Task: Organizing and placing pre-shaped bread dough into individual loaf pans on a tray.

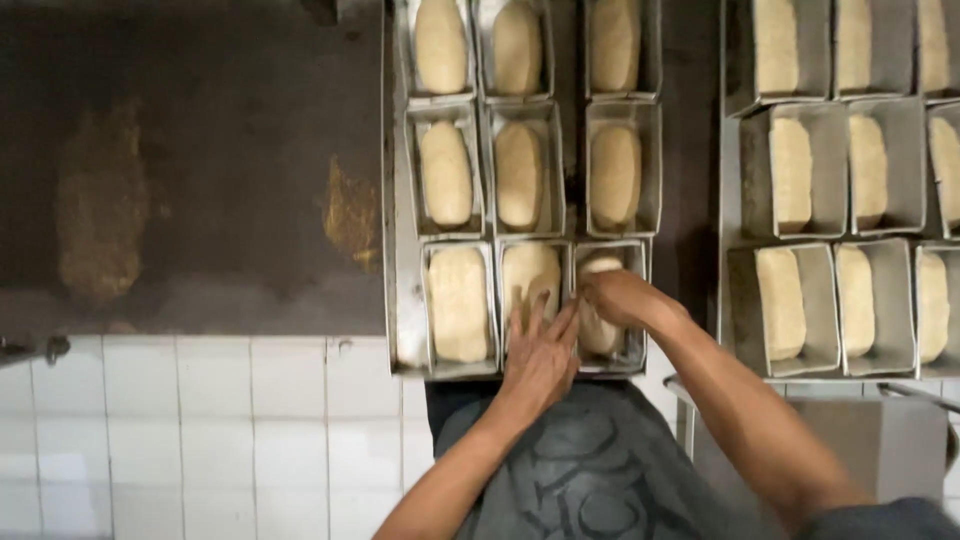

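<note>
At frame centre, the left hand (pixel 540 355) lies flat and open on a loaf tin (pixel 531 300); the right hand (pixel 612 297) presses dough (pixel 597 328) into the neighbouring tin (pixel 612 305), its grip loosely curled.

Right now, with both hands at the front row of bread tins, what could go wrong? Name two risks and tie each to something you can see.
1. The right hand presses dough in the front right tin; pressing hard may flatten it unevenly.
2. The left hand lies over the middle tin near the tray front edge at the counter rim; a nudge might tip it.
</note>
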